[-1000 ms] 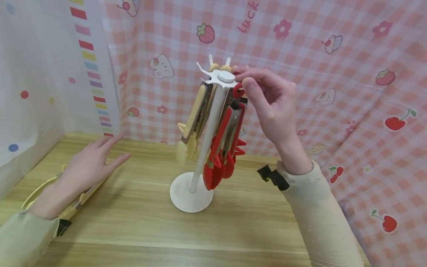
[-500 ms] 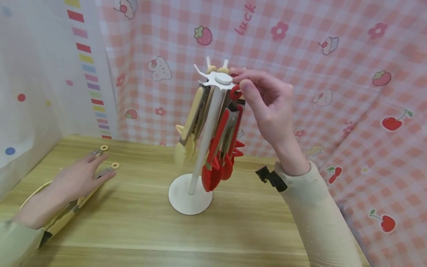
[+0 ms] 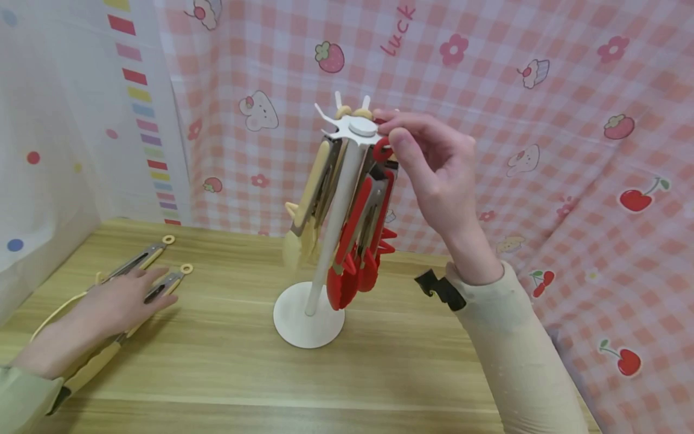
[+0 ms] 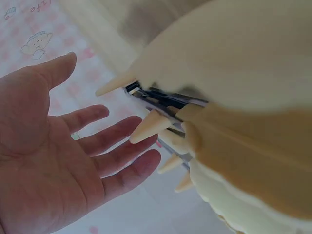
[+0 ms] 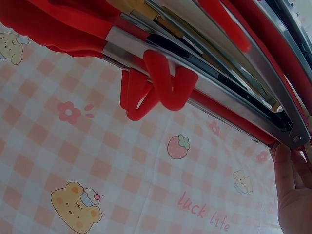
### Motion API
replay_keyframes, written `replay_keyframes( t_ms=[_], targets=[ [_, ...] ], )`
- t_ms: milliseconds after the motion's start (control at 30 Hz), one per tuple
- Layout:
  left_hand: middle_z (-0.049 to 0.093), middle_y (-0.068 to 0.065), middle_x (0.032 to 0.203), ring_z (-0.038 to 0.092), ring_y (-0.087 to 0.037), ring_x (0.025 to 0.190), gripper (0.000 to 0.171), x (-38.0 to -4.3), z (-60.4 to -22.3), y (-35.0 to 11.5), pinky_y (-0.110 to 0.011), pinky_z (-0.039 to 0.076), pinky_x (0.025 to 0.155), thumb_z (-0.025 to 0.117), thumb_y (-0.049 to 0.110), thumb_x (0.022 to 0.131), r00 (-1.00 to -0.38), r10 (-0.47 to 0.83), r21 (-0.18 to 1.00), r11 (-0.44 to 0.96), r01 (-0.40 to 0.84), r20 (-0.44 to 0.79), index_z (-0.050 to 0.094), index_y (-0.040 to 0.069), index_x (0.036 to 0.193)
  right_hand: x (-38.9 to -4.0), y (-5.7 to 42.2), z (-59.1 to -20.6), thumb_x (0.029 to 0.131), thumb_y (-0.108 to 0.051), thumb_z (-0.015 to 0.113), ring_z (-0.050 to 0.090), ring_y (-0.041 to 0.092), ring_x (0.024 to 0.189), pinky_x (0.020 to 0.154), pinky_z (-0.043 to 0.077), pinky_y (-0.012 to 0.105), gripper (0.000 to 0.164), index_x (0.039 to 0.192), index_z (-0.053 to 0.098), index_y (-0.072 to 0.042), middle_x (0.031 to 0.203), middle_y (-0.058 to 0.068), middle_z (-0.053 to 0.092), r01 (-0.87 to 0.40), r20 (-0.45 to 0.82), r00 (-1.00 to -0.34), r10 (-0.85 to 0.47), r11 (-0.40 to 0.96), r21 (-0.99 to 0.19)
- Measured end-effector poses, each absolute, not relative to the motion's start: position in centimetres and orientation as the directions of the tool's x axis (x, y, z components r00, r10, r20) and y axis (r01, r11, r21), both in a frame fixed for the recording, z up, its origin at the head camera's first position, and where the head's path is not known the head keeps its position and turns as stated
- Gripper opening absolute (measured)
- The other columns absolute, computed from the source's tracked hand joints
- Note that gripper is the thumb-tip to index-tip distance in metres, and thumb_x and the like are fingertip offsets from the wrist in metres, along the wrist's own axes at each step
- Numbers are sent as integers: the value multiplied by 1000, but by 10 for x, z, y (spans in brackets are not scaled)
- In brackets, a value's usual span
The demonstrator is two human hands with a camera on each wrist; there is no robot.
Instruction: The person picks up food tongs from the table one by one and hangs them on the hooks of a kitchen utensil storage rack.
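Observation:
A white stand [image 3: 333, 223] with a hooked top and round base holds hanging tongs. Red tongs [image 3: 355, 220] hang at its right, cream tongs [image 3: 311, 190] at its left. My right hand [image 3: 441, 169] pinches the red tongs' ring at a hook with thumb and index finger. In the right wrist view, red tongs [image 5: 219, 105] cross in front of that hand [image 5: 292, 195]. My left hand [image 3: 111, 304] is spread over two cream tongs [image 3: 154, 256] lying on the table, partly hiding them. Its fingers [image 4: 85, 117] are extended beside a large cream tong head [image 4: 243, 63] in the left wrist view.
The wooden table [image 3: 228, 367] meets a pink checked cloth [image 3: 228, 138] behind and at the right. A white dotted cloth [image 3: 49, 132] hangs at the left. The stand's base [image 3: 309, 334] sits mid-table.
My left hand has moved down and left over the lying tongs, bringing their ring ends into view. My right hand stays at the stand's top; the whole view has shifted slightly.

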State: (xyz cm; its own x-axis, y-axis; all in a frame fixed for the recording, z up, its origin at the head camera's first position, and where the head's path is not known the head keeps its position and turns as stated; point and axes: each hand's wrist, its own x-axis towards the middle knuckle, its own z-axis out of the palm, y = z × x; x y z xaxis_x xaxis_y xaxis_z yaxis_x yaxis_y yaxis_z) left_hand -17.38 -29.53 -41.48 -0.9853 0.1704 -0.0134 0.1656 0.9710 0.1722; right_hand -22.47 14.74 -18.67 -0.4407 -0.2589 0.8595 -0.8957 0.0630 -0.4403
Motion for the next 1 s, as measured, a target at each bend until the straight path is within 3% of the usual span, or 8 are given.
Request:
replay_keyframes(
  t_ms=[233,500,700,1000],
  targets=[
    [62,-44,126,67,-62,103,70,-174,-418,-296,-69,57,71,73,43,96,-983,181,157,971,178,-7,53,-7,143,-225,147,-186,104,-35,65,76,11,108,68,50,18,47,105,72,11,121,23,78,-901,863,-431,-263,75,-427],
    [66,-42,117,68,-59,97,78,-178,-421,-302,-66,57,72,80,41,89,-977,210,111,973,204,-41,54,-12,139,-224,147,-186,104,-25,63,76,14,115,83,60,20,37,106,73,10,121,21,78,-900,864,-432,-258,72,-429],
    [68,-40,114,69,-55,98,78,-181,-423,-304,-66,57,77,82,39,87,-970,233,86,970,227,-68,54,-16,135,-224,147,-186,104,-24,63,75,15,116,82,59,19,36,106,73,11,121,21,78,-900,864,-432,-258,67,-431],
    [69,-37,111,70,-51,99,80,-182,-423,-305,-63,58,82,89,33,80,-964,239,67,970,233,-116,54,-19,130,-224,147,-187,104,-31,65,76,12,108,67,49,18,43,105,72,11,120,23,78,-900,862,-434,-262,75,-430]
  ],
)
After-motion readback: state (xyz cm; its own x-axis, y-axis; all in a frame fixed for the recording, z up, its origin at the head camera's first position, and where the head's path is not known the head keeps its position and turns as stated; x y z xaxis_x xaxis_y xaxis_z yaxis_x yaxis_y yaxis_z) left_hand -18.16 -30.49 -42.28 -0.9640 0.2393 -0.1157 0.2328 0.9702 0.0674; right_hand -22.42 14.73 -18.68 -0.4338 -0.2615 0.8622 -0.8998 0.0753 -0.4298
